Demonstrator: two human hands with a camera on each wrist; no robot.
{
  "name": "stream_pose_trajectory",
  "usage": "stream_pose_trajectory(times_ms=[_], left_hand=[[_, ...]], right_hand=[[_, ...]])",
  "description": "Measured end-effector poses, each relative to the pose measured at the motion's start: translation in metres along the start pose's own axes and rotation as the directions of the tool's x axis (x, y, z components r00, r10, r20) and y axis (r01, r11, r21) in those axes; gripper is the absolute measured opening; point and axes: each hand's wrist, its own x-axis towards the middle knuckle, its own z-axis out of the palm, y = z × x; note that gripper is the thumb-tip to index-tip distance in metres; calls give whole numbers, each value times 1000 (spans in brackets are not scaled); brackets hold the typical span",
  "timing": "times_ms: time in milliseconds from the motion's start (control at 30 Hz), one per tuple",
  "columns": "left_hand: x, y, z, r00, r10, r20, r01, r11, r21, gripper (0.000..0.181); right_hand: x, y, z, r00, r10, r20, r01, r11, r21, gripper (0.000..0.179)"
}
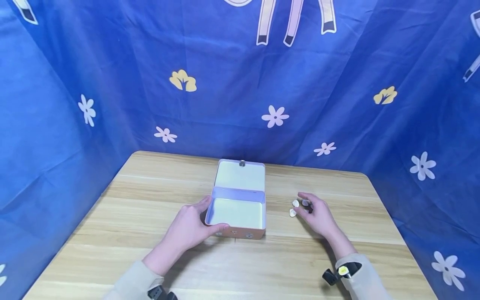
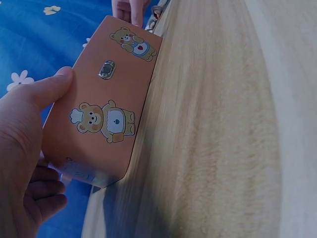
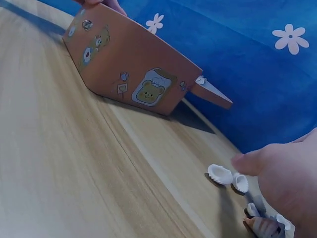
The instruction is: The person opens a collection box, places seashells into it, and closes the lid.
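Pale sleeves, two of them, lie nearest the head camera: the left sleeve (image 1: 131,283) and the right sleeve (image 1: 364,278), each with a dark gadget at the cuff. Beyond them the left hand (image 1: 189,228) grips the near left corner of the one box (image 1: 241,233), thumb laid along the front wall and fingers at the side, a hold that seems meant to steady it. That box stands upright at mid-table, its single lid (image 1: 240,176) tipped back toward the curtain (image 1: 225,100), so the pale inside faces upward. Probably it sits between the hands so both can reach it. Over on the right the right hand (image 1: 316,214) hangs low over the shells (image 1: 296,203), thumb and forefinger parted, with some of the shells between them; whether a hidden fingertip touches one, I cannot tell. They lie near together on the table (image 1: 300,271), apart from the box and within easy reach. At least five show in the right wrist view, four white and one greyish, striped; the hand may cover more. On the box front are two bears and one metal catch (image 2: 107,70); one bear fills the toast picture on its side. Two yellow bushes mark the curtain.
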Motion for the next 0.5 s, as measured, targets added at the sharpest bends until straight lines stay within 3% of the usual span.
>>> stream_pose_trajectory(times_ms=[233,500], left_hand=[[-2,0,2,1000,5,-7,-5,1000,-15,112],[-3,-1,2,1000,4,-9,-4,1000,-19,113]], right_hand=[[9,14,1,997,-58,43,64,988,-142,51],[13,18,-1,993,-65,98,79,985,-152,48]])
